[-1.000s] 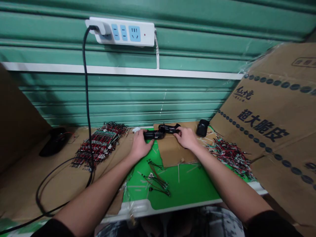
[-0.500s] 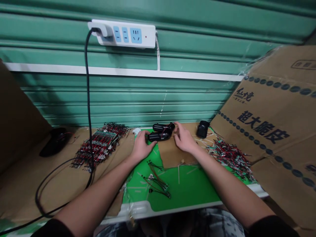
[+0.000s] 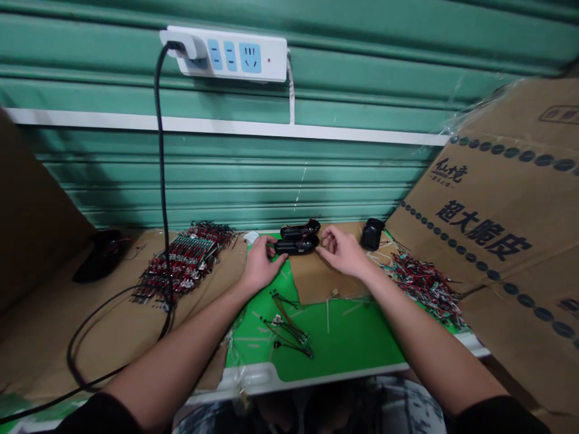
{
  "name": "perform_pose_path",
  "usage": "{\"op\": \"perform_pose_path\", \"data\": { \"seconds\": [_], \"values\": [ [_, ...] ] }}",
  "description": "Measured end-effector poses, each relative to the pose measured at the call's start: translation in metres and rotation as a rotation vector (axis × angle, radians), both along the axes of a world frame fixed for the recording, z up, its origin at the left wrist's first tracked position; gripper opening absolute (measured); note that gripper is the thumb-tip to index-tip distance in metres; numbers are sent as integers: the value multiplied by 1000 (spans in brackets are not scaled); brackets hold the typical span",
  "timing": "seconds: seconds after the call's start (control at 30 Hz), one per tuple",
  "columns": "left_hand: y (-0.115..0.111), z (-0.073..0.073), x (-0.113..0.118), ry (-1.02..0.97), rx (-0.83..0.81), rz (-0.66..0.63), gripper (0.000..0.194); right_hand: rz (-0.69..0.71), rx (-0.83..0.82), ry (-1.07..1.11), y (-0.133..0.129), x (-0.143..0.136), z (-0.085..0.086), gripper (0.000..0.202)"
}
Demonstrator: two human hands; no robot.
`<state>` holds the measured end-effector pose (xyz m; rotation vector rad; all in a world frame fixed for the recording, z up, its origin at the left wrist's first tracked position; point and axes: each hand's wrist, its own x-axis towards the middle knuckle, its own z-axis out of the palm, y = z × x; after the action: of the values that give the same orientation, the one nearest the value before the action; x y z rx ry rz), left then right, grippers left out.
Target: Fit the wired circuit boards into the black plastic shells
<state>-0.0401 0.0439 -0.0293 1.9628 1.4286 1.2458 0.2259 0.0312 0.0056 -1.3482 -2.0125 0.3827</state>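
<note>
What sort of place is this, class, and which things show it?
Probably a small electronics workbench: rows of wired circuit boards lie on the left, a tangled heap of wires on the right, and a power strip sits against the green wall.

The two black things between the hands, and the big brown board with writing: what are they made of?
The nearer black thing and the farther one look like smooth, glossy hard plastic, judging by their shine, though painted metal is possible. The brown board looks like matte cardboard: dull, tan, creased.
</note>
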Motion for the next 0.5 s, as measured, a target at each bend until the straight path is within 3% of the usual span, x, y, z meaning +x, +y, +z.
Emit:
{"op": "perform_pose_path", "data": {
  "seconds": [0.33,0.5],
  "values": [
    [2,-9,4,-246,-122,-273,42,-44,105,-32,7,1,-11,16],
    [0,-5,3,-209,-126,-289,43,-44,80,-135,6,9,-3,16]
  ]
}}
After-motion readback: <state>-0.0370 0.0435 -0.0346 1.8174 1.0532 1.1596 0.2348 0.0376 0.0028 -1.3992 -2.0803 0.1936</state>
